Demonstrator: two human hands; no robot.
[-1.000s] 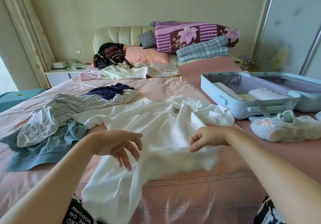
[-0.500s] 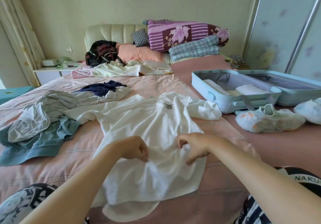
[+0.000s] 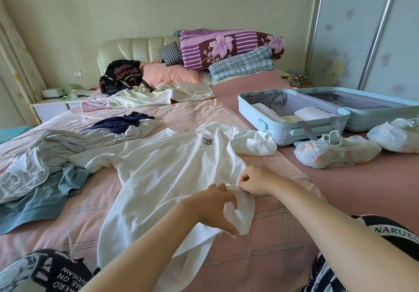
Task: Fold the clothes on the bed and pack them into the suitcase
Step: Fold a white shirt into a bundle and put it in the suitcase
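Pink checked bedding [image 3: 260,257] is now bearing the white T-shirt [image 3: 172,169], lying flatter than a second ago. At its four-o'clock hem, the left hand [image 3: 215,210] is gripping bunched cloth and the right hand [image 3: 254,180] is pinching beside it. Folding is likely starting, with the suitcase [image 3: 283,130] sitting open at two o'clock.

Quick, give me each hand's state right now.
Left hand: closed, gripping the bunched hem of the white T-shirt.
Right hand: closed, pinching the same hem.
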